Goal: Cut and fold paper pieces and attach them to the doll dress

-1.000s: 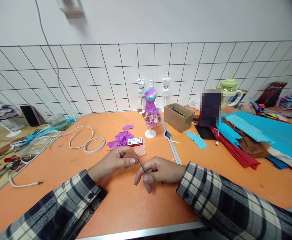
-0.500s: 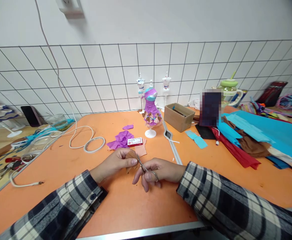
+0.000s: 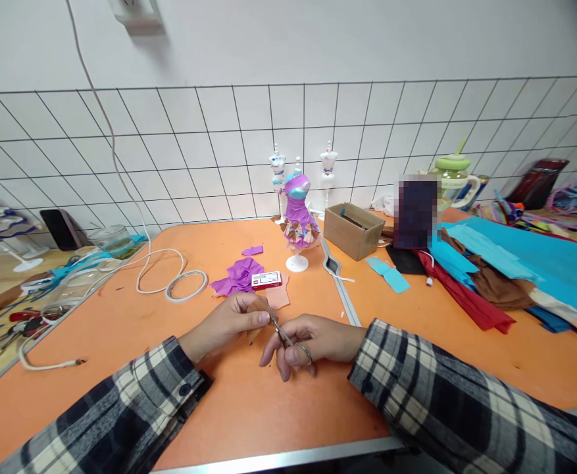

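My right hand [image 3: 298,342] is closed on a small pair of metal scissors [image 3: 284,334], with thumb and fingers at the handle loops. The blades point up and left to the fingertips of my left hand [image 3: 236,322]. Between thumb and fingers, my left hand pinches a small piece of brown crepe paper [image 3: 257,305], mostly hidden by the hand. Beyond the hands lie crumpled purple paper [image 3: 239,276], a small red-and-white box [image 3: 267,280] and a peach paper piece [image 3: 279,296]. Farther back stands a mini dress form [image 3: 298,210] in a purple dress with brown and peach ruffles.
A cardboard box [image 3: 353,230] stands right of the dress form, near a grey cable slot [image 3: 340,283]. A tape roll [image 3: 186,286] lies to the left. Coloured paper sheets [image 3: 495,270] and a lidded jug [image 3: 453,184] are at right. White dress forms [image 3: 328,168] stand behind.
The scissors have shifted slightly at the paper's edge, and my right fingers have moved a little. My left hand keeps its pinch in nearly the same place.
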A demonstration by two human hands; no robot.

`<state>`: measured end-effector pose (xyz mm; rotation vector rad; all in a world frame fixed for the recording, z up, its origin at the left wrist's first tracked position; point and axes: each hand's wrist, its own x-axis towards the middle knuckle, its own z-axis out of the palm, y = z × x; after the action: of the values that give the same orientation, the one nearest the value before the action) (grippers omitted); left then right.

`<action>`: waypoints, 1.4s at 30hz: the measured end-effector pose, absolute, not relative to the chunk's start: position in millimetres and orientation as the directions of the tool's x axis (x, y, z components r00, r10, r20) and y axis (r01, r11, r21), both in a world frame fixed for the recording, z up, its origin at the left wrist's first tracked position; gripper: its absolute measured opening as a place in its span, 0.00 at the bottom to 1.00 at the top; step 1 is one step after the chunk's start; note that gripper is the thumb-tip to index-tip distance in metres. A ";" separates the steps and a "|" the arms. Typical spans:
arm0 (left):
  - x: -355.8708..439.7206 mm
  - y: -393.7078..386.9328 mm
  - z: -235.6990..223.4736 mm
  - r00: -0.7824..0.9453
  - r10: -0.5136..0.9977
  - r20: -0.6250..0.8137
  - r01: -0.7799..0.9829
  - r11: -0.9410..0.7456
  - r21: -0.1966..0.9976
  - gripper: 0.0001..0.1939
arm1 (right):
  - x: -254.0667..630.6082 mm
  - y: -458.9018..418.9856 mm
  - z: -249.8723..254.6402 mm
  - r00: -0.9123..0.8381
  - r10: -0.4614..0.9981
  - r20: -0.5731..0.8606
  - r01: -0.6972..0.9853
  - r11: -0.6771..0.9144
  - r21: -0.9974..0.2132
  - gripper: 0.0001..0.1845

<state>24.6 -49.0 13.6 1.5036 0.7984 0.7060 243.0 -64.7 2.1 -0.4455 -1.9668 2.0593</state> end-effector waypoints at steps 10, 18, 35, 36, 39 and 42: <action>25.6 -47.3 16.0 0.569 0.822 0.019 0.125 -0.110 0.986 0.24 | 241.9 -65.0 -0.2 -0.895 0.445 -0.040 -0.003 -0.096 -0.995 0.28; 25.3 -50.4 21.1 0.532 0.846 0.041 0.104 -0.114 0.988 0.20 | 240.5 -65.5 1.1 -0.902 0.430 -0.042 -0.001 -0.099 -0.995 0.27; 23.4 -44.0 16.1 0.652 0.757 0.040 0.140 -0.172 0.975 0.20 | 241.9 -65.9 0.5 -0.906 0.419 -0.057 -0.001 -0.137 -0.991 0.26; 23.3 -44.2 14.8 0.662 0.748 0.043 0.135 -0.175 0.975 0.20 | 241.7 -66.0 0.5 -0.912 0.404 -0.066 0.003 -0.153 -0.988 0.27; 23.8 -45.0 12.3 0.676 0.735 0.047 0.116 -0.169 0.979 0.20 | 241.1 -66.3 0.3 -0.918 0.391 -0.072 0.003 -0.174 -0.985 0.29; 23.8 -44.9 12.6 0.668 0.743 0.047 0.116 -0.166 0.979 0.20 | 241.1 -66.2 -0.2 -0.907 0.418 -0.057 -0.011 -0.158 -0.987 0.27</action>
<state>23.8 -44.9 12.6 1.6719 0.7070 0.6445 241.1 -66.2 -0.2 -0.4643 -1.8239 2.1431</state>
